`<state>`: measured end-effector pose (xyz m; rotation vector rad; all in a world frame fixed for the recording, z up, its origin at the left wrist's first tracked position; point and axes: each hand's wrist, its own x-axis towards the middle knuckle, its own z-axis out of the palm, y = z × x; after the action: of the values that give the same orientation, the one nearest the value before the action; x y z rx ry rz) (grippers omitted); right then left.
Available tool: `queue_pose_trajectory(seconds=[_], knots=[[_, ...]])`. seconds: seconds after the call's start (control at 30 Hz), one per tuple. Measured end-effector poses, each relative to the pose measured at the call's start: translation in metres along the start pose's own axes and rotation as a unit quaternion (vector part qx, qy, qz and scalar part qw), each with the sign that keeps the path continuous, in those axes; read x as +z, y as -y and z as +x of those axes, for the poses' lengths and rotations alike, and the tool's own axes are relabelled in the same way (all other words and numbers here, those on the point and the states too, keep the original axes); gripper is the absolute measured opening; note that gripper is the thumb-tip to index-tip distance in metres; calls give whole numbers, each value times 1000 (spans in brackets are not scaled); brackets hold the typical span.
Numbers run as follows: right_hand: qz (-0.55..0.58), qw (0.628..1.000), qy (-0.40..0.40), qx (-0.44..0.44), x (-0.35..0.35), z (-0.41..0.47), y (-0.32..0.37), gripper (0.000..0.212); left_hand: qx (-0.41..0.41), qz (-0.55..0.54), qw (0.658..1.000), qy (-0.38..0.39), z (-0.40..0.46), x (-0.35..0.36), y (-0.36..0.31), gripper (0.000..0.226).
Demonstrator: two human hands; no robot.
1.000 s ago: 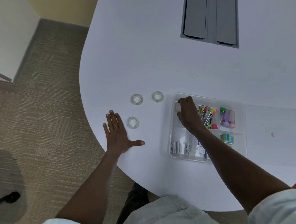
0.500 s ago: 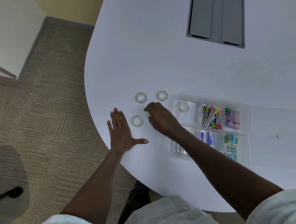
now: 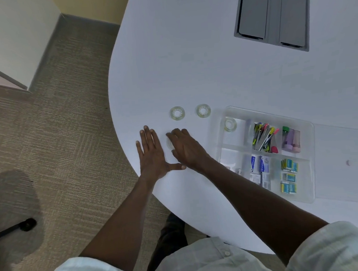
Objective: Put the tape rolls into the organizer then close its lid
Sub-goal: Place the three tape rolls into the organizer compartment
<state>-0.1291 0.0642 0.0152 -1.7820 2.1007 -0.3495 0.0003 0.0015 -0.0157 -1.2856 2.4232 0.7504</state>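
The left hand [image 3: 152, 155] lay flat and empty on the white tabletop [image 3: 189, 51]. Just right of it, the right hand [image 3: 186, 147] covered a tape roll [image 3: 169, 144]; whether it gripped was unclear. Two more rolls [image 3: 177, 113] [image 3: 203, 110] lay beyond. One roll [image 3: 230, 124] sat in the organizer [image 3: 309, 144], far-left compartment, lid [image 3: 347, 162] open rightward.

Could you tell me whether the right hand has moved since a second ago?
Yes. The right hand left the organizer and moved left, onto the near tape roll.
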Motion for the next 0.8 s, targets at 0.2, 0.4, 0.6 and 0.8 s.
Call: queue_pose_trajectory(seconds=[0.2,0.4,0.6,0.8], knots=[[68,987,-123,77,-39,-14,-22,55,-2,-15,1000,6,-1,-3,-2,168],[107,953,-208,191,-79,-41,-69,56,-8,-21,1000,12,-1,-3,-3,169],[13,973,-41,227,-93,-59,-118,57,-13,-16,1000,12,-2,-3,-4,169],[5,982,71,176,-93,-54,-128,58,-14,-15,1000,14,-2,-5,-6,168]])
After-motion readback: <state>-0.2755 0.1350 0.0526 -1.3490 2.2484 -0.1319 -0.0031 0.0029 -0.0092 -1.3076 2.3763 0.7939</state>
